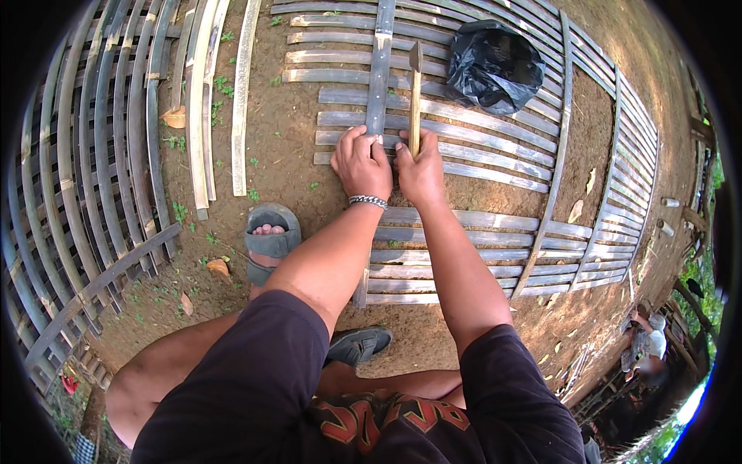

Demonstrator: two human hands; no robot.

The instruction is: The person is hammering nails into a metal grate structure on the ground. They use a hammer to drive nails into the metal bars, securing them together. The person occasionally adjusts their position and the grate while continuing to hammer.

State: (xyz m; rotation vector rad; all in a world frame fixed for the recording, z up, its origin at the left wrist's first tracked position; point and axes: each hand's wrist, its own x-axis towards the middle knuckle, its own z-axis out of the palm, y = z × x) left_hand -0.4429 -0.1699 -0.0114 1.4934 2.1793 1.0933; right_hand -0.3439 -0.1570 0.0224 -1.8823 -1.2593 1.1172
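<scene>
My left hand (360, 164) presses down on a grey bamboo cross strip (379, 73) where it lies over a panel of horizontal bamboo slats (464, 143) on the dirt. A beaded bracelet (368, 201) circles that wrist. My right hand (421, 170) is closed around the wooden handle of a small hammer (416, 93), held upright just right of the cross strip, its metal head at the top. Both hands sit side by side, almost touching.
A black plastic bag (495, 66) lies on the slats at upper right. Another slat panel (85, 178) lies at left, with loose pale strips (202, 100) beside it. My sandalled foot (270, 240) rests on the dirt. A person (645, 348) crouches at lower right.
</scene>
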